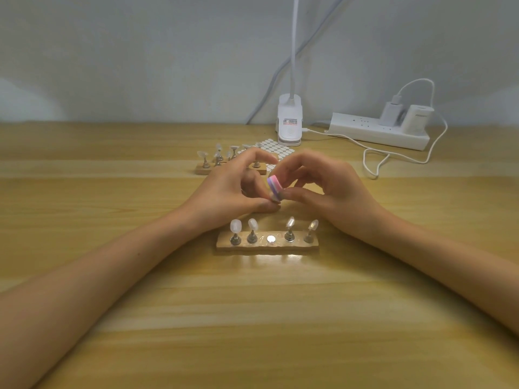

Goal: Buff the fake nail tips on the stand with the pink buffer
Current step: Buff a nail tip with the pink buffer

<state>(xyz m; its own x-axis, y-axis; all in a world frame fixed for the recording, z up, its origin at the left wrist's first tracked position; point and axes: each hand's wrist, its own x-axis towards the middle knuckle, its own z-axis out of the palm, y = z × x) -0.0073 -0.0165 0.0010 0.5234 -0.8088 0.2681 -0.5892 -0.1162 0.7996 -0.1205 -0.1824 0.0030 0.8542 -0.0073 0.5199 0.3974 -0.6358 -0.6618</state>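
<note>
The left forearm (pixel 112 276) and the right forearm (pixel 421 262) are both bare, uncovered from the edge of the view up to the wrist, with smooth skin. Each arm narrows from a broad forearm to a slim wrist. The left grip (pixel 233 189) and the right grip (pixel 328 189) are bare as well, with long, slender fingers and nails cut short where they show.

Glossy wood table (pixel 252 318); wooden stand (pixel 266 246), metal pegs (pixel 235 239); translucent plastic tips (pixel 235 226).

Pink buffer (pixel 274 188) beyond wooden stand (pixel 266 245)
</note>
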